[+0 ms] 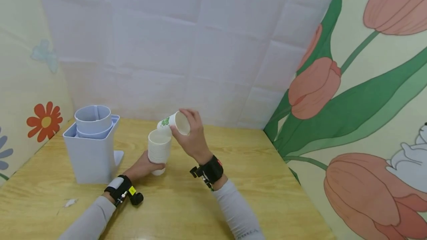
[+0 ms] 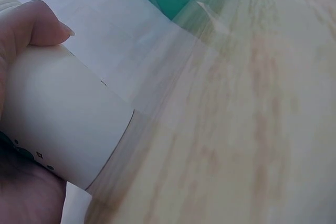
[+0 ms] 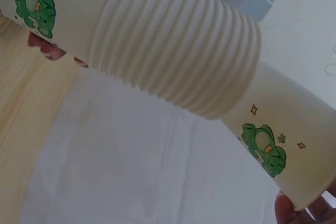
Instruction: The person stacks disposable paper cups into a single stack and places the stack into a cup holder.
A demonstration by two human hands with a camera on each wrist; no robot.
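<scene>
A stack of white paper cups (image 1: 159,149) stands upright, its mouth facing up, above the table. My left hand (image 1: 142,167) grips the stack low down, with the thumb around its side. My right hand (image 1: 194,140) holds a single paper cup (image 1: 166,122) printed with a green cartoon figure. That cup is tilted, its open mouth toward the right hand and its base end at the stack's rim. In the right wrist view, the base of the single cup (image 3: 294,124) overlaps the mouth of the ridged stack (image 3: 178,40); whether it sits inside cannot be told.
A pale blue open-topped box (image 1: 90,158) with a round tube (image 1: 93,119) in it stands left of the hands. A small pale scrap or mark (image 1: 70,203) is on the wooden table (image 1: 267,180). White sheeting (image 1: 160,47) hangs behind the table.
</scene>
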